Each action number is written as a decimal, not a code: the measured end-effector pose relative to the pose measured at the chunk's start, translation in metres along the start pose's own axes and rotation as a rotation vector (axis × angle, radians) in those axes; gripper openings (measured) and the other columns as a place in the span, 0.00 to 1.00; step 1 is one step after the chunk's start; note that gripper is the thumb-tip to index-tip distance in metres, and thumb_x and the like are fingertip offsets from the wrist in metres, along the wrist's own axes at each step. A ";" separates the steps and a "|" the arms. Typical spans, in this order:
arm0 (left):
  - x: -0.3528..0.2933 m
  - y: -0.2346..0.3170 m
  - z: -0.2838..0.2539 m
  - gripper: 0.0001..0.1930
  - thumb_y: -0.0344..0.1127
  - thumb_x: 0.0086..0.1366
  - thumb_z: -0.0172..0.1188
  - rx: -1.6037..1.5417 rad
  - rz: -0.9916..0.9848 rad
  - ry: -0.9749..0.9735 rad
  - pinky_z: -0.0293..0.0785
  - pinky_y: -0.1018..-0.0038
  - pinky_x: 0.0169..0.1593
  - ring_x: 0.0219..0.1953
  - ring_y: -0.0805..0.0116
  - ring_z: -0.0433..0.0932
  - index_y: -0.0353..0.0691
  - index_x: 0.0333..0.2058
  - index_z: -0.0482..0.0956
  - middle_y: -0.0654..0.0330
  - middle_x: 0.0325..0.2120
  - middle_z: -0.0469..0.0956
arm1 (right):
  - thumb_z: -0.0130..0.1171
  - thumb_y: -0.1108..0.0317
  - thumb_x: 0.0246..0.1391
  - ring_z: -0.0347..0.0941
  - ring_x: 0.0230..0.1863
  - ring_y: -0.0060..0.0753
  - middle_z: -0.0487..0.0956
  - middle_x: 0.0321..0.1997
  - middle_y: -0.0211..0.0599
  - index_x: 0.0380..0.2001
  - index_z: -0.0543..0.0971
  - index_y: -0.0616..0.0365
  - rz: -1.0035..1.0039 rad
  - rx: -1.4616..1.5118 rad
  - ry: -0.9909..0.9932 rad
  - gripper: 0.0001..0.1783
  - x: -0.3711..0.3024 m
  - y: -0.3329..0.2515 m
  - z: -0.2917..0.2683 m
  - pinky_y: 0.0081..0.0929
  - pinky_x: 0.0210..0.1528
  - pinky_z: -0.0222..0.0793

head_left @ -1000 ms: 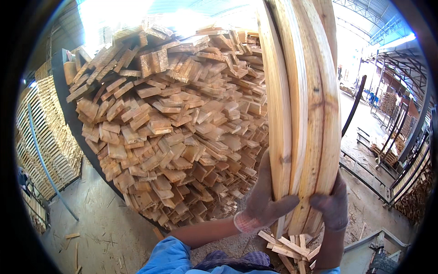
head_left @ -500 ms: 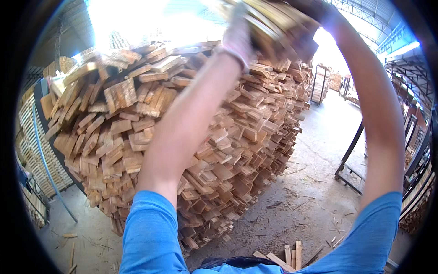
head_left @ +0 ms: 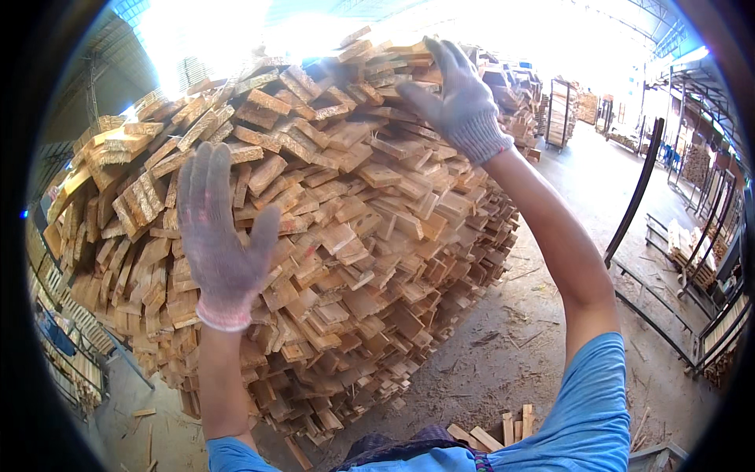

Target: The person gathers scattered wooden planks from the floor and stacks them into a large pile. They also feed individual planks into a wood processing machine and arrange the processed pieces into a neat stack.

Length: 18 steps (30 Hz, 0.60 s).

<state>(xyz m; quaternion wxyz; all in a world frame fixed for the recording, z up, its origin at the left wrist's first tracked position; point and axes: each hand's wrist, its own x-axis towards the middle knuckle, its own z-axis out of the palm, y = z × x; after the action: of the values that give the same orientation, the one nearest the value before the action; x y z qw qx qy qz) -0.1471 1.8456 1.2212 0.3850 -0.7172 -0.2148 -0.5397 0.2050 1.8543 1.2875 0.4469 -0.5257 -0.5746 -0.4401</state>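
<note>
A tall heap of short wooden boards (head_left: 370,228) fills the middle of the view, their cut ends facing me. My left hand (head_left: 224,228), in a greyish knit glove with a pink cuff, is raised before the left part of the heap. Its fingers stretch upward, the thumb stands apart, and nothing is in it. Higher and to the right, my right hand (head_left: 460,98) in a grey knit glove is at the top of the heap with thumb and fingers spread. No board shows in it; whether its fingertips touch the top boards I cannot tell.
Loose wood pieces (head_left: 507,429) lie on the floor close to me. To the right stands a black metal rack frame (head_left: 641,197), with more racks of wood behind it. Wood scraps litter the concrete floor (head_left: 503,338). Slatted stacks (head_left: 79,322) stand at the far left.
The bundle of boards that both hands held overhead has left them. My left hand has come down and left; my right hand has moved left and lower, onto or near the heap's top.
</note>
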 end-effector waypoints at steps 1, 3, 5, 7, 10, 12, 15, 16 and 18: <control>0.002 -0.008 0.003 0.39 0.46 0.66 0.65 0.061 -0.007 -0.021 0.59 0.54 0.71 0.69 0.44 0.64 0.36 0.70 0.62 0.46 0.67 0.66 | 0.57 0.30 0.57 0.67 0.68 0.59 0.68 0.69 0.61 0.70 0.62 0.62 0.010 0.064 0.044 0.53 0.005 0.001 0.004 0.50 0.66 0.69; -0.001 -0.020 0.020 0.42 0.54 0.65 0.65 0.080 0.021 -0.029 0.57 0.50 0.71 0.71 0.44 0.60 0.42 0.72 0.60 0.46 0.69 0.62 | 0.58 0.31 0.56 0.62 0.72 0.61 0.66 0.70 0.61 0.71 0.60 0.63 0.031 0.193 0.131 0.54 0.024 0.000 0.009 0.51 0.67 0.68; -0.007 -0.022 0.037 0.43 0.58 0.65 0.63 0.105 0.012 -0.061 0.54 0.46 0.71 0.73 0.43 0.56 0.46 0.73 0.58 0.46 0.71 0.58 | 0.57 0.32 0.57 0.65 0.69 0.59 0.65 0.71 0.60 0.70 0.61 0.65 0.068 0.232 0.158 0.53 0.043 -0.003 0.014 0.51 0.68 0.64; -0.016 -0.028 0.047 0.44 0.66 0.66 0.55 0.175 -0.030 -0.120 0.44 0.46 0.74 0.74 0.43 0.52 0.50 0.74 0.57 0.45 0.73 0.52 | 0.60 0.41 0.59 0.68 0.67 0.54 0.70 0.67 0.57 0.69 0.62 0.65 0.136 0.219 0.141 0.47 0.055 -0.016 0.008 0.44 0.66 0.66; -0.016 -0.025 0.061 0.45 0.68 0.65 0.56 0.256 -0.016 -0.071 0.44 0.40 0.72 0.75 0.41 0.49 0.55 0.75 0.55 0.46 0.75 0.49 | 0.57 0.36 0.60 0.56 0.74 0.57 0.60 0.74 0.58 0.71 0.60 0.64 0.317 0.169 0.077 0.50 0.070 -0.012 0.055 0.48 0.73 0.57; -0.008 -0.007 0.087 0.45 0.66 0.65 0.59 0.248 -0.022 0.037 0.50 0.42 0.71 0.76 0.44 0.46 0.59 0.75 0.53 0.43 0.74 0.50 | 0.52 0.33 0.62 0.53 0.76 0.58 0.59 0.75 0.57 0.72 0.59 0.62 0.215 -0.002 0.023 0.50 0.089 0.011 0.083 0.48 0.74 0.53; -0.022 -0.031 0.093 0.44 0.69 0.64 0.58 0.284 -0.015 -0.051 0.64 0.51 0.62 0.67 0.44 0.61 0.61 0.74 0.56 0.44 0.70 0.57 | 0.42 0.28 0.62 0.41 0.80 0.58 0.48 0.80 0.55 0.76 0.50 0.56 0.418 0.186 -0.235 0.53 0.095 -0.016 0.093 0.46 0.78 0.42; -0.031 -0.043 0.098 0.44 0.70 0.64 0.57 0.275 -0.025 -0.080 0.69 0.55 0.60 0.64 0.44 0.66 0.62 0.74 0.57 0.44 0.68 0.60 | 0.44 0.27 0.60 0.41 0.80 0.59 0.45 0.81 0.53 0.76 0.48 0.57 0.512 0.283 -0.281 0.55 0.085 -0.027 0.075 0.48 0.78 0.42; -0.032 -0.066 0.109 0.42 0.71 0.64 0.56 0.253 -0.002 -0.049 0.76 0.59 0.54 0.56 0.45 0.74 0.64 0.73 0.60 0.47 0.63 0.67 | 0.50 0.25 0.55 0.59 0.72 0.61 0.60 0.73 0.62 0.71 0.60 0.66 0.318 0.125 -0.079 0.58 0.073 0.002 0.104 0.55 0.72 0.54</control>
<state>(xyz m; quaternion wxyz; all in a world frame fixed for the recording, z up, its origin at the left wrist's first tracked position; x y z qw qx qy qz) -0.1391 1.9747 1.1990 0.4664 -0.6758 -0.2911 -0.4909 0.1979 1.9709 1.3367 0.5197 -0.5980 -0.5279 -0.3062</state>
